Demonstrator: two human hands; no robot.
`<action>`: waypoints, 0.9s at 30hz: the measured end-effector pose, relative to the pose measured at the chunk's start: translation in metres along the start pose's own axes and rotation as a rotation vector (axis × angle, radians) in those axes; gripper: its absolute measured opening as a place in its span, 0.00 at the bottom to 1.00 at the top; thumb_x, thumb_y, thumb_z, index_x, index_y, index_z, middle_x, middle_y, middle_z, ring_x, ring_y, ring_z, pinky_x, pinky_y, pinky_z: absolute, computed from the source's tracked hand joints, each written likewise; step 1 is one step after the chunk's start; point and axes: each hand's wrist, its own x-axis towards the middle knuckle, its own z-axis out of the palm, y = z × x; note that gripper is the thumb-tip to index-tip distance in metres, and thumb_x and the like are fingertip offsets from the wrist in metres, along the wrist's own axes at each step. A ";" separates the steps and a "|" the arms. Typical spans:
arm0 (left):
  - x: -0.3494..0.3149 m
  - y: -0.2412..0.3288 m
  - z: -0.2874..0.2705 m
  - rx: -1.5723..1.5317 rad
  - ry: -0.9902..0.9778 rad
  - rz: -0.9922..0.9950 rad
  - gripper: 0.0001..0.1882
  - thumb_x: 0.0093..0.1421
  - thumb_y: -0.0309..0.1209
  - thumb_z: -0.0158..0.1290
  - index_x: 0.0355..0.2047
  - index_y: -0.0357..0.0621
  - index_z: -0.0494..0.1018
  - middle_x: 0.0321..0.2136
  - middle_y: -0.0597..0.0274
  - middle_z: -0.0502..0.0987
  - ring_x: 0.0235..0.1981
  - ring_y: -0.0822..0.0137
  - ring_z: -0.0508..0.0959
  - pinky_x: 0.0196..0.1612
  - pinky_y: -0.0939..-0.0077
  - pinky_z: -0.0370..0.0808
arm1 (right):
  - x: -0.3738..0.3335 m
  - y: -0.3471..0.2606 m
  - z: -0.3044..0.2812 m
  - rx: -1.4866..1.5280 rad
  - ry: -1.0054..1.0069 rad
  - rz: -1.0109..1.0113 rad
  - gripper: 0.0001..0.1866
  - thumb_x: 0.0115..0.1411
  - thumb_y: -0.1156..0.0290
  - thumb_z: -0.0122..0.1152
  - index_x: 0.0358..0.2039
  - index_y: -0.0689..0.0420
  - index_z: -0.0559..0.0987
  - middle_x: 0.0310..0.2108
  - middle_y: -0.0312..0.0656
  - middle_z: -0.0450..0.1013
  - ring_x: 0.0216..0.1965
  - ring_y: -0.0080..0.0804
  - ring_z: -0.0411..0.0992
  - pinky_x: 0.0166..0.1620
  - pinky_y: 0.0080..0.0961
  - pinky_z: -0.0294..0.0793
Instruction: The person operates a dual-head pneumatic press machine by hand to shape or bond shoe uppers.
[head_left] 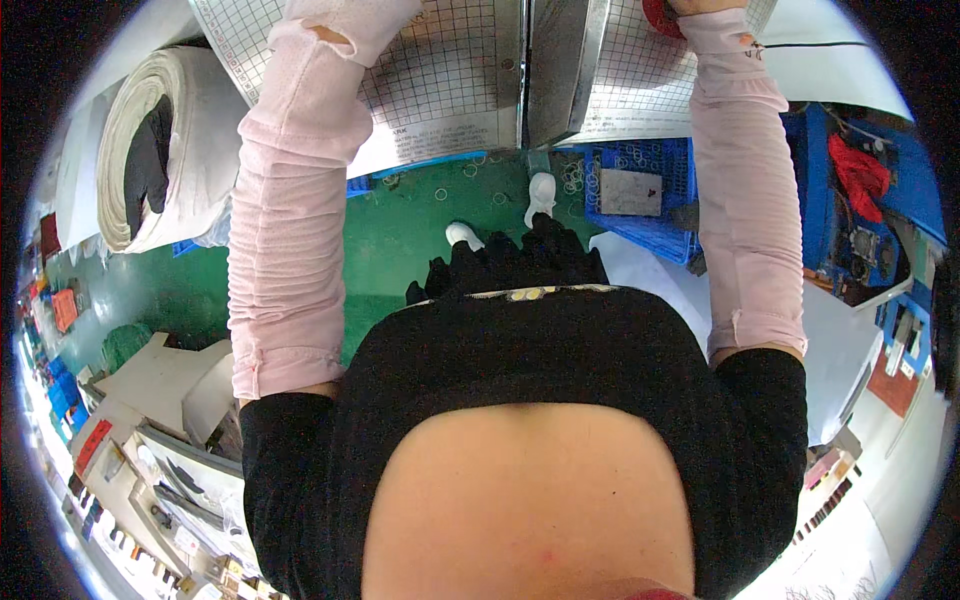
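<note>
Both my arms, in pale pink sleeves, reach forward over white grid-printed boards. The left sleeve (290, 220) lies across the left board (440, 100); my left hand is beyond the upper edge of the picture. Only a sliver of my right hand (706, 5) shows at the top, with its fingers cut off. Just left of it is a red curved thing (662, 18) on the right board (640, 80), partly out of the picture. Whether the hand touches or holds it is not visible. A metal bar (565, 80) stands between the two boards.
At the left sits a big roll of whitish material (195, 150). Below the right board, a blue plastic crate (680, 225) holds a pale flat block (630, 192). Thin rings are scattered on the green floor (400, 225). A red cloth (858, 180) hangs on blue equipment at right.
</note>
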 end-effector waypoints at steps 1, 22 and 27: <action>0.000 0.001 0.005 -0.017 -0.002 0.001 0.26 0.54 0.39 0.48 0.52 0.41 0.63 0.53 0.57 0.65 0.52 0.58 0.65 0.51 0.60 0.62 | -0.001 0.002 0.000 -0.013 0.003 -0.002 0.19 0.58 0.59 0.48 0.50 0.47 0.73 0.53 0.35 0.67 0.54 0.47 0.59 0.56 0.47 0.50; -0.008 0.013 0.000 -0.035 -0.086 -0.077 0.26 0.56 0.41 0.48 0.54 0.46 0.63 0.54 0.64 0.64 0.54 0.65 0.64 0.51 0.64 0.62 | -0.003 0.003 -0.020 0.150 -0.112 0.044 0.20 0.53 0.59 0.54 0.48 0.42 0.75 0.51 0.26 0.68 0.55 0.41 0.58 0.57 0.53 0.44; -0.010 0.010 -0.009 -0.229 -0.019 -0.027 0.25 0.54 0.36 0.51 0.52 0.45 0.64 0.54 0.62 0.65 0.54 0.63 0.65 0.52 0.64 0.59 | 0.000 0.007 -0.028 0.240 -0.015 0.052 0.19 0.53 0.63 0.54 0.47 0.48 0.75 0.51 0.36 0.68 0.53 0.46 0.59 0.57 0.45 0.48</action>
